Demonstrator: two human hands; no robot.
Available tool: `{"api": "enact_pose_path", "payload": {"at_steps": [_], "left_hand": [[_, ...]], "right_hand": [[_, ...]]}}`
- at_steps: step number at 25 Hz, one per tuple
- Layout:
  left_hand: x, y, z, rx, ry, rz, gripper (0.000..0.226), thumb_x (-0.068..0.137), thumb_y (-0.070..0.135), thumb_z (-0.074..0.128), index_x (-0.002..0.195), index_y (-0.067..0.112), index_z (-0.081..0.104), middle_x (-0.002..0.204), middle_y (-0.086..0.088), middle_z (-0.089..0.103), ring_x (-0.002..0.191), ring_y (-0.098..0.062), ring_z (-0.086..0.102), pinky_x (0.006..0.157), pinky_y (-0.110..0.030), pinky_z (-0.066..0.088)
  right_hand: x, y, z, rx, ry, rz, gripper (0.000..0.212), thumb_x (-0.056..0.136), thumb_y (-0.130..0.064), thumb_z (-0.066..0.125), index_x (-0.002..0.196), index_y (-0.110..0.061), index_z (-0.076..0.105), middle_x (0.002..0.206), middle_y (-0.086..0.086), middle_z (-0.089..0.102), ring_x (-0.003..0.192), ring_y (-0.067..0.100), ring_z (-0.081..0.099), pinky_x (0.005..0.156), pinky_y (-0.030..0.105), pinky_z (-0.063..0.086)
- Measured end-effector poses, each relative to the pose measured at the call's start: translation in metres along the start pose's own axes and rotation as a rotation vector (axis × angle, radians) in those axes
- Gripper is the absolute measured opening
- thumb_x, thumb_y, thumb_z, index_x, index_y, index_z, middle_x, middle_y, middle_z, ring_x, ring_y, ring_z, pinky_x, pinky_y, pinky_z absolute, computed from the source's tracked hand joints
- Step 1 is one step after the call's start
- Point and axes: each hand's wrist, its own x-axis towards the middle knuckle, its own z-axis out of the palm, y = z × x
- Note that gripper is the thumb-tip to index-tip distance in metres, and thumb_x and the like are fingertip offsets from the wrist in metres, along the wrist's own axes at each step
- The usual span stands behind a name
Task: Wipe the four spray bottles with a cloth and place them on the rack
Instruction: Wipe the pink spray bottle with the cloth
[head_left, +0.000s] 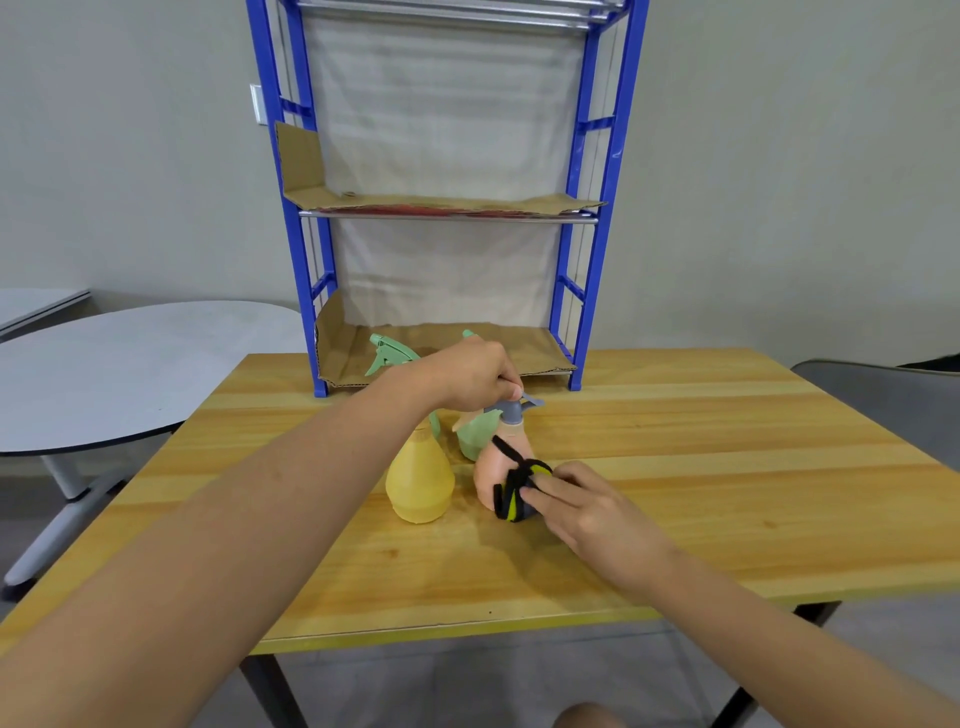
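Observation:
A pink spray bottle (491, 470) with a grey nozzle stands on the wooden table (675, 467). My left hand (467, 374) grips its grey spray head from above. My right hand (587, 509) presses a yellow and black cloth (517, 493) against the bottle's lower right side. A yellow spray bottle (420, 480) stands just left of it, its top hidden by my left arm. A green bottle (475, 434) stands behind the pink one. Another green spray head (387, 353) shows behind my left hand, near the blue rack (587, 208).
The blue rack stands at the table's back edge with cardboard (447, 202) lining its shelves. A round grey table (114, 374) is at the left. A grey chair (883, 395) is at the right.

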Motion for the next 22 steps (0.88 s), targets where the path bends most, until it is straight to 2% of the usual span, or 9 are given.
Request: {"api": "enact_pose_path", "payload": {"at_steps": [2, 5, 8, 11, 13, 16, 18, 20, 22], "left_hand": [[-0.002, 0.005, -0.001, 0.003, 0.01, -0.014, 0.026, 0.102, 0.026, 0.056, 0.112, 0.016, 0.078, 0.067, 0.015, 0.063, 0.063, -0.006, 0.051, 0.057, -0.023, 0.037], [-0.003, 0.006, -0.002, -0.012, 0.01, -0.036, 0.026, 0.101, 0.027, 0.057, 0.101, 0.016, 0.081, 0.057, 0.01, 0.059, 0.052, -0.012, 0.043, 0.053, -0.027, 0.037], [-0.005, 0.005, -0.001, -0.01, -0.001, -0.041, 0.027, 0.1, 0.025, 0.056, 0.099, 0.015, 0.082, 0.07, 0.004, 0.07, 0.053, -0.012, 0.044, 0.055, -0.03, 0.039], [-0.005, 0.006, 0.0, -0.012, -0.002, -0.048, 0.028, 0.101, 0.024, 0.055, 0.102, 0.014, 0.081, 0.085, 0.003, 0.074, 0.053, -0.01, 0.044, 0.053, -0.026, 0.036], [-0.006, 0.006, 0.0, -0.012, -0.005, -0.047, 0.029, 0.101, 0.024, 0.054, 0.102, 0.012, 0.081, 0.089, 0.002, 0.075, 0.053, -0.009, 0.045, 0.052, -0.025, 0.034], [-0.008, 0.007, -0.001, -0.022, -0.003, -0.037, 0.028, 0.102, 0.022, 0.054, 0.107, 0.012, 0.08, 0.079, 0.007, 0.07, 0.055, -0.009, 0.046, 0.053, -0.025, 0.036], [-0.008, 0.008, 0.0, -0.027, -0.002, -0.037, 0.027, 0.102, 0.023, 0.054, 0.109, 0.013, 0.079, 0.086, 0.005, 0.072, 0.056, -0.009, 0.047, 0.054, -0.025, 0.036], [-0.006, 0.006, 0.001, -0.025, -0.007, -0.05, 0.028, 0.101, 0.025, 0.054, 0.104, 0.014, 0.08, 0.094, 0.0, 0.077, 0.056, -0.01, 0.047, 0.054, -0.025, 0.038], [-0.003, 0.003, 0.002, -0.016, -0.014, -0.065, 0.031, 0.101, 0.027, 0.054, 0.094, 0.013, 0.081, 0.094, -0.004, 0.078, 0.055, -0.013, 0.046, 0.054, -0.027, 0.039]], "right_hand": [[0.018, -0.008, 0.004, -0.066, 0.046, 0.021, 0.034, 0.09, -0.006, 0.067, 0.124, -0.007, 0.065, 0.128, 0.005, 0.062, 0.097, 0.027, 0.055, 0.087, 0.034, 0.052], [0.044, -0.024, 0.009, -0.167, 0.048, 0.066, 0.034, 0.09, -0.001, 0.054, 0.122, -0.004, 0.065, 0.131, 0.012, 0.06, 0.096, 0.031, 0.054, 0.081, 0.04, 0.053], [0.041, -0.047, 0.021, -0.324, -0.042, -0.052, 0.027, 0.087, -0.007, 0.057, 0.111, -0.006, 0.07, 0.124, 0.014, 0.064, 0.097, 0.033, 0.054, 0.078, 0.041, 0.052], [0.023, -0.059, 0.03, -0.36, -0.168, -0.125, 0.03, 0.088, -0.01, 0.059, 0.116, -0.009, 0.069, 0.132, 0.012, 0.059, 0.11, 0.034, 0.051, 0.092, 0.049, 0.048], [0.015, -0.056, 0.026, -0.326, -0.165, -0.097, 0.039, 0.086, -0.011, 0.06, 0.125, -0.012, 0.062, 0.14, 0.011, 0.053, 0.118, 0.033, 0.049, 0.099, 0.053, 0.045], [0.007, -0.052, 0.015, -0.316, -0.116, -0.078, 0.04, 0.087, -0.008, 0.053, 0.125, -0.018, 0.056, 0.142, 0.01, 0.05, 0.119, 0.034, 0.051, 0.091, 0.051, 0.049], [0.006, -0.05, 0.013, -0.339, -0.106, -0.096, 0.035, 0.088, -0.006, 0.051, 0.121, -0.017, 0.057, 0.137, 0.01, 0.053, 0.114, 0.036, 0.053, 0.084, 0.049, 0.05], [0.013, -0.048, 0.012, -0.358, -0.103, -0.117, 0.029, 0.088, -0.006, 0.058, 0.117, -0.014, 0.059, 0.131, 0.009, 0.057, 0.109, 0.035, 0.054, 0.082, 0.047, 0.05], [0.029, -0.044, 0.007, -0.354, -0.068, -0.074, 0.024, 0.089, -0.005, 0.058, 0.113, -0.011, 0.062, 0.128, 0.01, 0.059, 0.106, 0.035, 0.056, 0.081, 0.045, 0.05]]}}
